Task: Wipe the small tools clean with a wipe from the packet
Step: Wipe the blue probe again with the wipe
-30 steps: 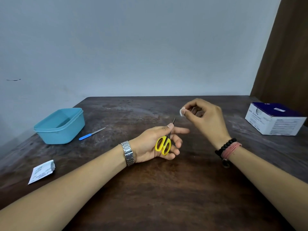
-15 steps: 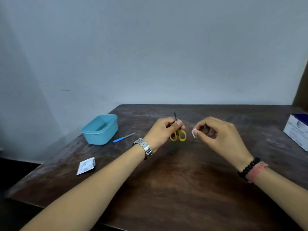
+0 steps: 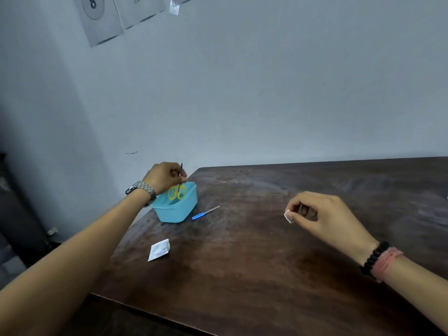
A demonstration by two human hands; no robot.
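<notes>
Yellow-handled scissors (image 3: 177, 190), one pair, hang blades-up above the single turquoise plastic tub (image 3: 175, 209), pinched at the blades by the left hand (image 3: 164, 177). One blue-handled nail file (image 3: 205, 212) lies on the dark wooden table (image 3: 242, 275) just beside the tub, and one torn white packet (image 3: 158, 250) lies nearer. The right hand (image 3: 320, 215), well apart, pinches one small folded wipe (image 3: 288, 216) between thumb and fingertips.

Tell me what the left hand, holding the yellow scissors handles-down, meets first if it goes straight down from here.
Most likely the open light-blue plastic tub. The left hand pinches the yellow-handled scissors by the blades, their handle loops hanging over the tub's opening. One view leaves depth uncertain.
</notes>
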